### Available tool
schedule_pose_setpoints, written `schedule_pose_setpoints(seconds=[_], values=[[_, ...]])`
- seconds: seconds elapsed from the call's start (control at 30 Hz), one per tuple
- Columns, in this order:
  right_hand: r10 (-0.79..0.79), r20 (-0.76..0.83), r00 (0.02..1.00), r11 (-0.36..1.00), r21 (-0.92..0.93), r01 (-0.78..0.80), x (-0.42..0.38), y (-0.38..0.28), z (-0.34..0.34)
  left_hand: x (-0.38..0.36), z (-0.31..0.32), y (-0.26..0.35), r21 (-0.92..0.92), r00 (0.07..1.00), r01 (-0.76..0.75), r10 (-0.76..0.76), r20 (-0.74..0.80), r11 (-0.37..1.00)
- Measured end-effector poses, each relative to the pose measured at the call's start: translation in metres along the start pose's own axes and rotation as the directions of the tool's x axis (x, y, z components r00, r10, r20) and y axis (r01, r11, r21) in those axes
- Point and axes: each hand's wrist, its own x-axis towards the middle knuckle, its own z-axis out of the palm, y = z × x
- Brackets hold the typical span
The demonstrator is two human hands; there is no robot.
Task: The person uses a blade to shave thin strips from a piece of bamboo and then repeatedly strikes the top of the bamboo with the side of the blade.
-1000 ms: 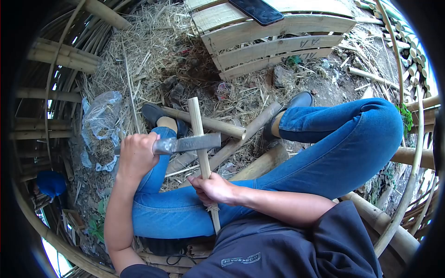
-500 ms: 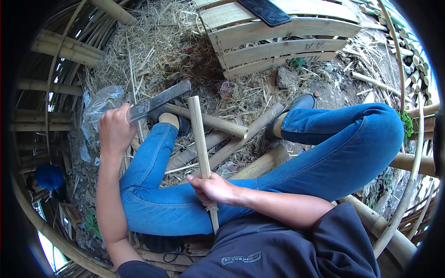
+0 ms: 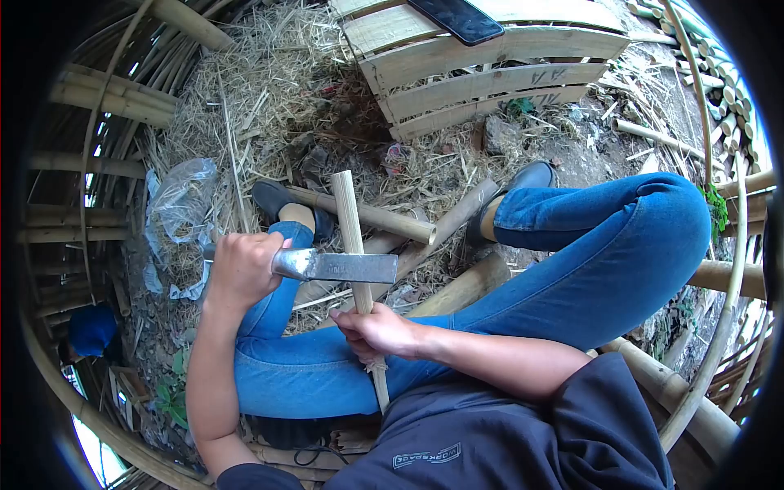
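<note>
My left hand (image 3: 245, 271) is closed around the handle of a machete (image 3: 359, 268) with a straight, square-ended blade. The blade lies level across a pale bamboo stick (image 3: 347, 208), a short way above my right hand; whether its edge bites into the stick cannot be made out. Closed around the stick's lower part, my right hand (image 3: 381, 331) rests over my lap with the thumb along it. Frayed shavings (image 3: 376, 364) cling to the stick just below that hand. The stick stands nearly upright, its lower end against my shirt.
Bamboo poles (image 3: 384, 219) lie between my feet on straw-covered ground. A slatted wooden crate (image 3: 490, 82) stands ahead with a phone (image 3: 461, 20) on top. A clear plastic bag (image 3: 184, 200) lies at left. Stacked bamboo (image 3: 731, 106) is at far right.
My left hand has moved right and down, bringing the machete from beside the stick, angled upward, to level across it. My right hand and the stick have hardly moved.
</note>
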Motion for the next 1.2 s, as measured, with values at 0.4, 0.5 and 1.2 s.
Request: schedule_pose_setpoints(seconds=[0.4, 0.5, 1.2], values=[[0.025, -0.001, 1.000, 0.999, -0.045, -0.025, -0.003, -0.003, 0.001, 0.023, 0.003, -0.016, 0.141, 0.982, 0.144, -0.124, -0.144, 0.979], [0.016, -0.021, 1.000, 0.998, -0.057, -0.017, -0.002, -0.005, 0.003, 0.026, -0.003, -0.022, 0.171, 0.965, 0.226, -0.197, -0.171, 0.959], [0.007, -0.027, 1.000, 1.000, 0.006, -0.007, -0.005, -0.006, 0.006, 0.013, 0.010, -0.011, 0.019, 1.000, -0.015, 0.015, -0.008, 1.000]])
